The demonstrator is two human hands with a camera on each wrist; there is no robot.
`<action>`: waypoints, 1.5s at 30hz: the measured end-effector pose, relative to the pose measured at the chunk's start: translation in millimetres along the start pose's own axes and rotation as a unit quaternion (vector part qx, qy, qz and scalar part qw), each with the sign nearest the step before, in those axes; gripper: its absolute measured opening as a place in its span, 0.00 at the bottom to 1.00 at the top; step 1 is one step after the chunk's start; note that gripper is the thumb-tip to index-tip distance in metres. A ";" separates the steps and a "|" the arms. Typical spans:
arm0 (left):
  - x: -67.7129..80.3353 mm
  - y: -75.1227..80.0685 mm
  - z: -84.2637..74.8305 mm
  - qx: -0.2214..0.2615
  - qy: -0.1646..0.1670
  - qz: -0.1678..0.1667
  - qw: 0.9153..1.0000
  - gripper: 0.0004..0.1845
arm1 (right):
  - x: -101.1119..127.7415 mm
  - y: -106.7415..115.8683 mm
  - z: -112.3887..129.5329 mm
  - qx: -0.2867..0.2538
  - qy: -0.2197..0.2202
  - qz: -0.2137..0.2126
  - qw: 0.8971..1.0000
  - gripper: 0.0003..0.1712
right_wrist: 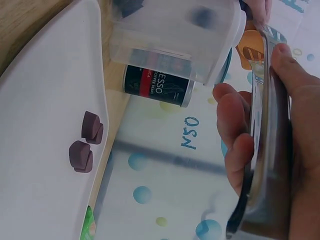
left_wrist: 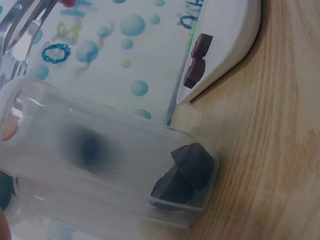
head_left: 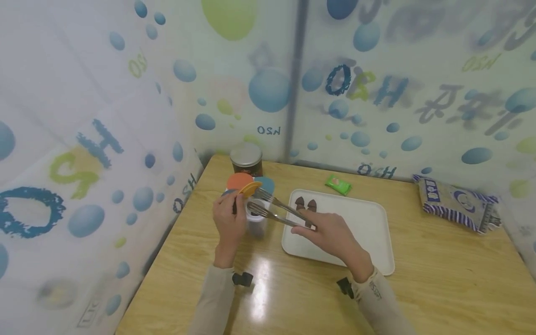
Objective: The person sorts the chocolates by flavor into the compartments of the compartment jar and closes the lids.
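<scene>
My left hand (head_left: 229, 218) grips a clear plastic container (head_left: 256, 219) that stands on the wooden table (head_left: 418, 288), beside the tray's left edge. Dark brown pieces (left_wrist: 187, 170) lie at the bottom of the container (left_wrist: 100, 165). My right hand (head_left: 331, 232) holds metal tongs (head_left: 274, 209), whose tips reach over the container's mouth. In the right wrist view my fingers (right_wrist: 235, 135) curl round the tongs (right_wrist: 262, 150). Two more brown pieces (head_left: 305, 204) lie in the far left corner of the white tray (head_left: 364, 223).
A dark coffee can (head_left: 246, 159) stands at the back, behind orange, yellow and blue round lids (head_left: 247, 185). A green packet (head_left: 338, 184) lies behind the tray, and a blue-and-white bag (head_left: 456, 202) sits at the far right. Patterned curtain walls close off the left and back.
</scene>
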State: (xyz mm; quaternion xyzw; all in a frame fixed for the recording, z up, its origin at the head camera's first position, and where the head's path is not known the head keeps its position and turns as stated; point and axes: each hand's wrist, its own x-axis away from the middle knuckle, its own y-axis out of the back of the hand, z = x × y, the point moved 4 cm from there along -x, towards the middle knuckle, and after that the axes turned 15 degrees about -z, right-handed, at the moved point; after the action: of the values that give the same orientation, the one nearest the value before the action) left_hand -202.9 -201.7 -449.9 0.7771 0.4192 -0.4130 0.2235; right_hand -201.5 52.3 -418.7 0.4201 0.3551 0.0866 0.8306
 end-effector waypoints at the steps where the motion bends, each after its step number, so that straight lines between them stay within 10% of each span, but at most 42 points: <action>1: 0.2 -0.5 -0.5 0.002 0.001 0.000 1.000 0.08 | 0.4 0.2 -0.8 0.000 -0.006 0.003 1.000 0.19; 29: 1.7 -0.7 -1.0 -0.006 0.000 -0.009 1.000 0.09 | 68.5 23.3 -51.4 0.042 -0.166 0.006 0.985 0.29; 45: 1.7 -0.8 -3.3 -0.011 0.012 -0.008 1.000 0.09 | 144.2 65.3 -112.6 0.111 -0.323 -0.024 0.940 0.35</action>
State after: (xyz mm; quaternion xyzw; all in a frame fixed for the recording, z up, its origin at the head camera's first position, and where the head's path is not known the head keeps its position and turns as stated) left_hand -201.5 -198.2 -449.5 0.7761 0.4320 -0.4011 0.2239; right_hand -160.4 229.0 -488.2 0.5060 0.0854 -0.1135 0.8507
